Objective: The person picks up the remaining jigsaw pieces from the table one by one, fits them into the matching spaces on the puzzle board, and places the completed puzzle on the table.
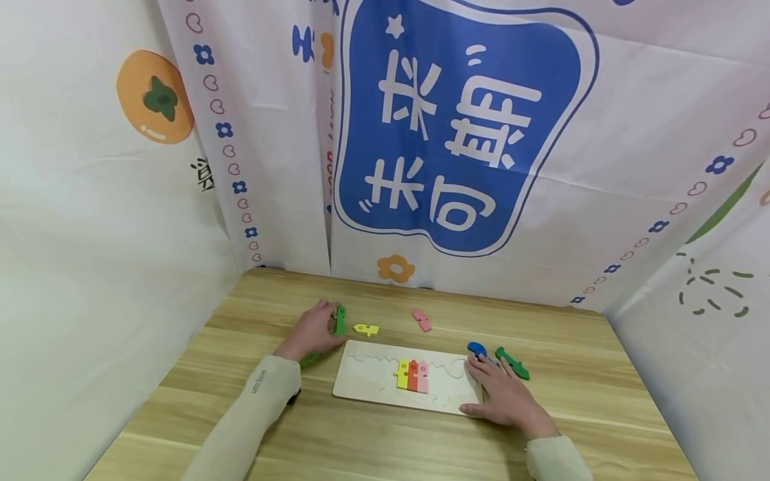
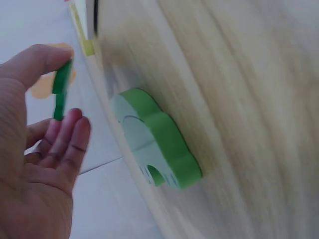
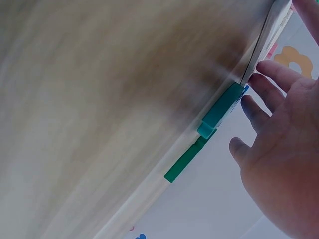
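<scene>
My left hand (image 1: 313, 331) pinches a small green puzzle piece (image 1: 341, 321) at the board's upper left; in the left wrist view the piece (image 2: 61, 84) sits between thumb and fingers. Under that hand lies a thick light-green piece (image 2: 164, 144), mostly hidden in the head view. The pale wooden puzzle board (image 1: 369, 391) holds a yellow piece (image 1: 402, 374), a red piece (image 1: 412, 376) and a pink piece (image 1: 423, 377) side by side at its middle. My right hand (image 1: 502, 394) rests on the board's right end, fingers spread, gripping nothing.
Beyond the board lie a loose yellow piece (image 1: 365, 329) and a loose pink piece (image 1: 421, 320). A blue piece (image 1: 477, 348) and a dark green piece (image 1: 514, 364) lie just past my right fingers. Printed cloth (image 1: 289, 200) surrounds the wooden table (image 1: 385, 447).
</scene>
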A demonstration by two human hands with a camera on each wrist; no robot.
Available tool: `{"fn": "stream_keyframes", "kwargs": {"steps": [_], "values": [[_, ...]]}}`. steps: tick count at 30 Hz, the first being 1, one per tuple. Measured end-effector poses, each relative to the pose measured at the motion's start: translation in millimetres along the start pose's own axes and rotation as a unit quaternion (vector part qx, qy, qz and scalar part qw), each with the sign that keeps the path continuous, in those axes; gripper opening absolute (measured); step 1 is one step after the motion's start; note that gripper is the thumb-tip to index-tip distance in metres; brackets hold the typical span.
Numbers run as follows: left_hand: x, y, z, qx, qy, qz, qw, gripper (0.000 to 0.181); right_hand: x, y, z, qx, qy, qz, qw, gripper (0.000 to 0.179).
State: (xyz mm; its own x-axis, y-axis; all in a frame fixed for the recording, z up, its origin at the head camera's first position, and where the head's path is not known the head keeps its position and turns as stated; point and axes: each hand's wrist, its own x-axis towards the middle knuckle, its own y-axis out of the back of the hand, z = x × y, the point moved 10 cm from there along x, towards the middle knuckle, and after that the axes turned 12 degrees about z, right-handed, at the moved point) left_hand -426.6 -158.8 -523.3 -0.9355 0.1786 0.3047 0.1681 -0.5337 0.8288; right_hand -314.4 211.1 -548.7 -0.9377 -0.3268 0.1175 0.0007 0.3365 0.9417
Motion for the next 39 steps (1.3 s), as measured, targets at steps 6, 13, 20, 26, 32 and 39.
{"fn": "stream_keyframes", "kwargs": {"steps": [6,13,20,26,32,39], "values": [[-8.1,17.6,18.6,-0.028,-0.051,0.053,0.9969,0.081,0.1,0.5,-0.8,0.001,0.000,0.002,1.0000,0.096],[-21.0,39.9,43.2,-0.047,-0.150,0.150,0.9761,0.081,-0.1,1.1,-2.1,0.001,0.003,0.005,1.0000,0.095],[-26.9,48.3,55.6,-0.060,-0.180,0.170,0.9669,0.084,0.2,1.1,-1.1,-0.007,0.005,0.004,1.0000,0.095],[-29.2,46.6,58.7,-0.048,-0.167,0.165,0.9709,0.083,0.1,0.8,-0.8,-0.007,0.005,0.001,1.0000,0.096],[-32.7,31.0,64.6,-0.043,-0.142,0.126,0.9808,0.080,0.3,0.6,0.5,-0.007,0.002,0.001,1.0000,0.096],[-43.8,-0.9,81.8,-0.025,-0.123,0.062,0.9902,0.075,0.4,-0.6,1.2,-0.010,0.000,-0.003,0.9999,0.097]]}}
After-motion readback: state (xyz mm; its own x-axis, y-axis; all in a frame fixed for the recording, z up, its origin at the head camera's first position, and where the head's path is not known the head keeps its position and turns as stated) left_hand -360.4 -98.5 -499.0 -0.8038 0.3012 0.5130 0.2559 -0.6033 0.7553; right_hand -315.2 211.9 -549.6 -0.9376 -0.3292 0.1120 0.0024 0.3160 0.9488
